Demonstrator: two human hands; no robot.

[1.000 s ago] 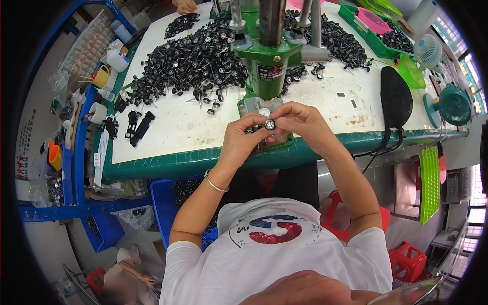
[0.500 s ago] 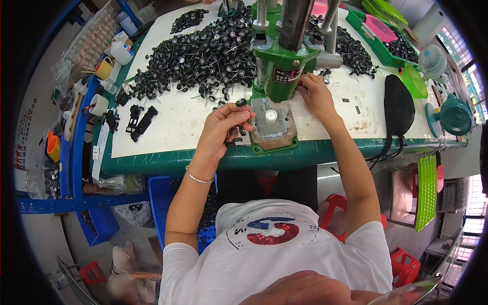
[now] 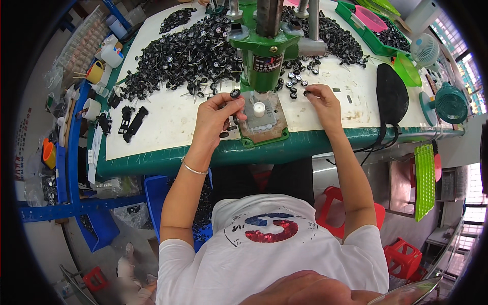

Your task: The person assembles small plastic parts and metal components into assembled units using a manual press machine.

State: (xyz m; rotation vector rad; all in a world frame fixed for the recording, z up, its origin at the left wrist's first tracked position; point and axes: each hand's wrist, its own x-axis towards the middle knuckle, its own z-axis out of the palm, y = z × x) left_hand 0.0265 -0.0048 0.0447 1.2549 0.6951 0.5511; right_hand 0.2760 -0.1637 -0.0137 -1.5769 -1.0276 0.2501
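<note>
My left hand point(image 3: 216, 114) pinches a small black toy wheel point(image 3: 235, 93) between thumb and fingertips, left of the press base. More black wheels point(image 3: 224, 134) show under its curled fingers; how they are held is partly hidden. To the right of the press, my right hand point(image 3: 325, 108) has a single small black wheel point(image 3: 306, 93) at its fingertips, just above the white tabletop. Between the hands stands a green hand press point(image 3: 262, 76). A white round holder point(image 3: 259, 109) sits on its metal base plate point(image 3: 256, 127), below the ram, with no wheel visible on it.
A large heap of black wheels with metal axles point(image 3: 188, 56) covers the table behind. Loose wheels point(image 3: 293, 81) lie right of the press. Black chassis parts point(image 3: 134, 123) rest at left. A black cloth mask point(image 3: 391, 96), small fans point(image 3: 451, 108) and a green crate point(image 3: 351, 20) stand right.
My right hand has drawn back from beside the press ram, toward me, with a wheel at its fingertips. Loose wheels it hid now show. My left hand keeps its wheel; the view has shifted slightly.
</note>
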